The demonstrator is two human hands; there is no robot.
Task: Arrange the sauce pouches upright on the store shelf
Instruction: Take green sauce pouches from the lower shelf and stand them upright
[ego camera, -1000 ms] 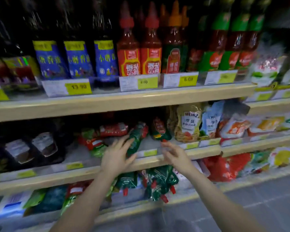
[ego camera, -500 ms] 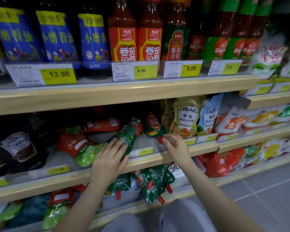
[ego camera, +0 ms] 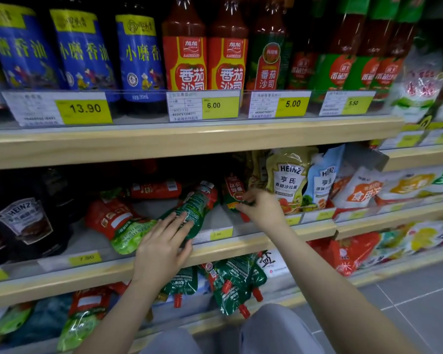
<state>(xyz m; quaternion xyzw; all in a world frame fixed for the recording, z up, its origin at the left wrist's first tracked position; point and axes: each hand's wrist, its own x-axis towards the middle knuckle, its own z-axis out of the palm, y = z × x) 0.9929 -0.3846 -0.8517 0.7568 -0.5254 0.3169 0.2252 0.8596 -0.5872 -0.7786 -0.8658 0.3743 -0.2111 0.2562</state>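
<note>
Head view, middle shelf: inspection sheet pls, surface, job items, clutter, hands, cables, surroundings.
Surface: middle shelf, wood-edged, with yellow price tags along the front.
Job's things: green pouch lies tilted on the shelf; red and green pouch stands propped at a tilt; two more red pouches lie flat to the left.
Clutter: Heinz pouches stand upright on the right; dark Heinz packs on the left.
Hands: left hand rests with straight fingers on the green pouch; right hand pinches the lower edge of the red and green pouch.
Cables: nothing seen.
Surroundings: sauce bottles on the shelf above; more pouches below; grey tiled floor.
</note>
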